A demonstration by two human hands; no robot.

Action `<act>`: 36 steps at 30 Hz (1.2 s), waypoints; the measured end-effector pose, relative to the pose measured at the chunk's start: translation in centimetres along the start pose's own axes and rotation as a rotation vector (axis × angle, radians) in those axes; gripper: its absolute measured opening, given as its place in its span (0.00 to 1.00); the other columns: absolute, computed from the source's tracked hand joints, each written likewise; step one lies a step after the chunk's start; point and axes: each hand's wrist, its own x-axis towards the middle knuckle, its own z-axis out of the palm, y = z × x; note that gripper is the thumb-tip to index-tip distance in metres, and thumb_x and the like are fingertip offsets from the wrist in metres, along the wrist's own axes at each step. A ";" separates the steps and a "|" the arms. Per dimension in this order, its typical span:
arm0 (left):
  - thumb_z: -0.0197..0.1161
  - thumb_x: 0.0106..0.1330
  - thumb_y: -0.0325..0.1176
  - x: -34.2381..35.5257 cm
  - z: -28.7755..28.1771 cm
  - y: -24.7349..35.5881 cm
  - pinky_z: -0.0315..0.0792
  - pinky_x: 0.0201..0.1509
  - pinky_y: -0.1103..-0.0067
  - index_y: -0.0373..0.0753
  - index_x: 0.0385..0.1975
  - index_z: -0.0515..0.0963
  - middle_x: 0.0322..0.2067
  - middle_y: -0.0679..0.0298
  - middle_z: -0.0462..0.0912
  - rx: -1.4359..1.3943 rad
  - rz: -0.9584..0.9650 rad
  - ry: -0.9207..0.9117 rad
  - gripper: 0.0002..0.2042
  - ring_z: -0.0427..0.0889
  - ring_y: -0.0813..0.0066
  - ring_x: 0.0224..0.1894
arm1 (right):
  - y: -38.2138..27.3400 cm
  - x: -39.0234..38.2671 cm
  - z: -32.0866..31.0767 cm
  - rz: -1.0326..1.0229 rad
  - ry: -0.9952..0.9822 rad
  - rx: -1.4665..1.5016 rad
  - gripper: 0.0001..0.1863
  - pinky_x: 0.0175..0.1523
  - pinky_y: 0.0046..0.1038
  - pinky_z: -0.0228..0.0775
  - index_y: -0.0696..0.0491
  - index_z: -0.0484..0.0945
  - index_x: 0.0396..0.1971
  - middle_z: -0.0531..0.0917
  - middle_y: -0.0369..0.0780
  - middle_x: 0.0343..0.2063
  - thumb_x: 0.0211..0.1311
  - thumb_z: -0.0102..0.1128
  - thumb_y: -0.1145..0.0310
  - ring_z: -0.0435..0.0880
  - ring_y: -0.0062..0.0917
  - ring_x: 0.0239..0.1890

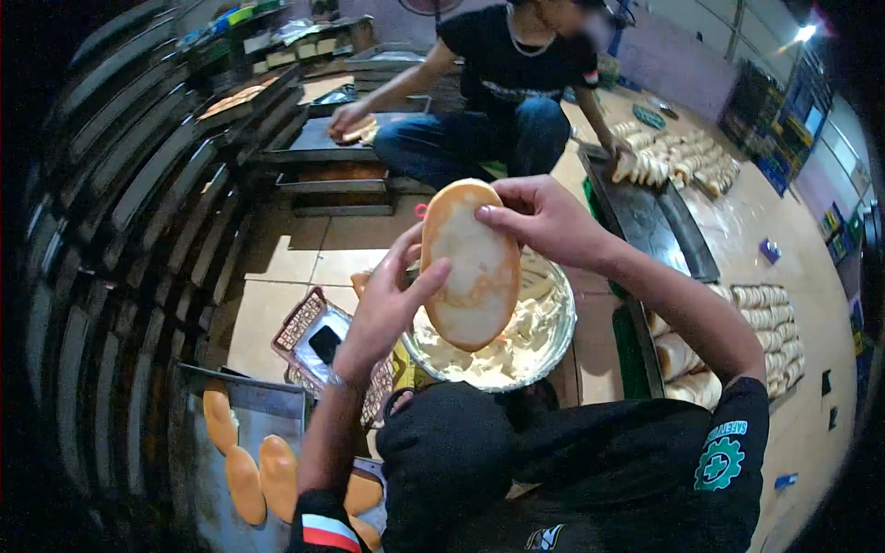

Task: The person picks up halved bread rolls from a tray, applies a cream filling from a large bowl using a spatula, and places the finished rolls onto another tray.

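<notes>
An oval bread bun (471, 267) is held up in front of me with its pale face toward me and a browned rim. My left hand (387, 300) grips its left edge, thumb on the pale face. From the upper right, my right hand (544, 217) pinches the bun's top edge, its thumb also on that face. Right below the bun stands a round bowl of whipped pale cream (544, 323), partly hidden by the bun and my hands. What lies behind the bun cannot be made out.
At lower left a metal tray (267, 398) holds several buns (243, 484). A patterned basket (300, 323) carries a dark phone (324, 344). Filled rolls (765, 336) stand in rows at right, beside a dark tray (659, 221). A co-worker (516, 83) sits opposite; stacked racks (120, 230) line the left.
</notes>
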 end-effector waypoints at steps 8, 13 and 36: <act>0.63 0.68 0.35 4.2 2.0 -3.0 0.78 0.44 0.81 0.29 0.55 0.72 0.43 0.59 0.82 -0.046 -0.234 -0.319 0.20 0.81 0.78 0.42 | 4.7 -1.9 -1.8 0.242 -0.174 0.269 0.25 0.48 0.23 0.78 0.59 0.70 0.57 0.82 0.38 0.42 0.64 0.63 0.63 0.81 0.17 0.43; 0.60 0.70 0.35 4.9 1.7 -4.5 0.80 0.31 0.87 0.30 0.54 0.73 0.38 0.62 0.82 -0.259 -0.482 -0.271 0.18 0.83 0.83 0.36 | 8.0 -2.6 -2.3 0.195 -0.041 0.419 0.30 0.50 0.24 0.79 0.55 0.67 0.62 0.82 0.40 0.46 0.61 0.66 0.67 0.81 0.19 0.45; 0.48 0.71 0.31 3.5 1.2 -6.5 0.84 0.29 0.85 0.29 0.59 0.65 0.50 0.53 0.79 -0.513 -0.636 -0.233 0.19 0.84 0.74 0.42 | 9.3 -4.6 -1.5 -0.227 -0.193 -0.092 0.24 0.56 0.24 0.68 0.41 0.83 0.50 0.76 0.39 0.49 0.56 0.62 0.82 0.76 0.26 0.50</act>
